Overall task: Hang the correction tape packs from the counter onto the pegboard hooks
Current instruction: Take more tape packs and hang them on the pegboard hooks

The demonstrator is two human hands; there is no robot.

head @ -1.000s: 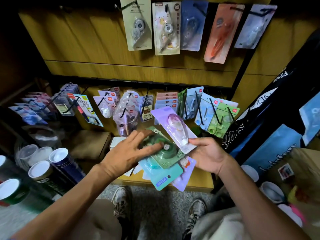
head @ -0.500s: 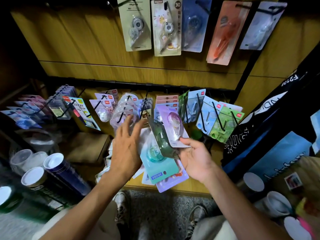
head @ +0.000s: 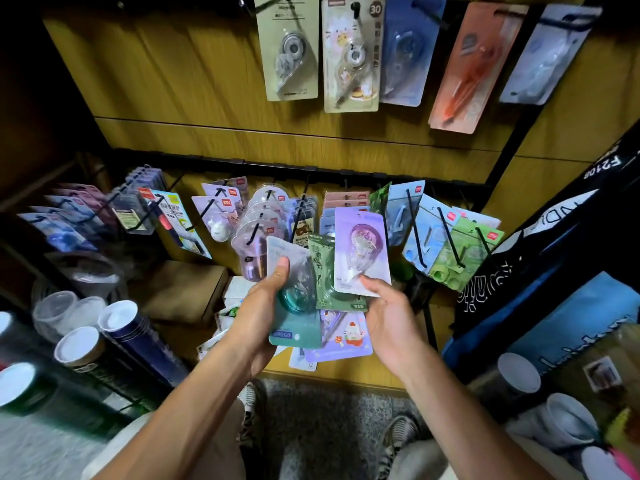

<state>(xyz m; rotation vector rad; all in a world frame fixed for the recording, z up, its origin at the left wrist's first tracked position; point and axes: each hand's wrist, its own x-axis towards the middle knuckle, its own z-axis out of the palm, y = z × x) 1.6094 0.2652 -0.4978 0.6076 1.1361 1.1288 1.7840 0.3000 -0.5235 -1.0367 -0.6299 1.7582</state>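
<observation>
Fanned correction tape packs [head: 360, 251], held upright

A teal pack [head: 294, 296], a green pack [head: 327, 271] and a lilac pack [head: 362, 251] fan out in bare hands. At twelve o'clock, cream [head: 287, 46], blue [head: 407, 50] and orange [head: 465, 64] cards hang on a yellow woodgrain board [head: 173, 81]. Grey speckled floor [head: 329, 427] lies at six o'clock.

Stacked paper cups [head: 81, 344], black bag [head: 540, 244]
</observation>
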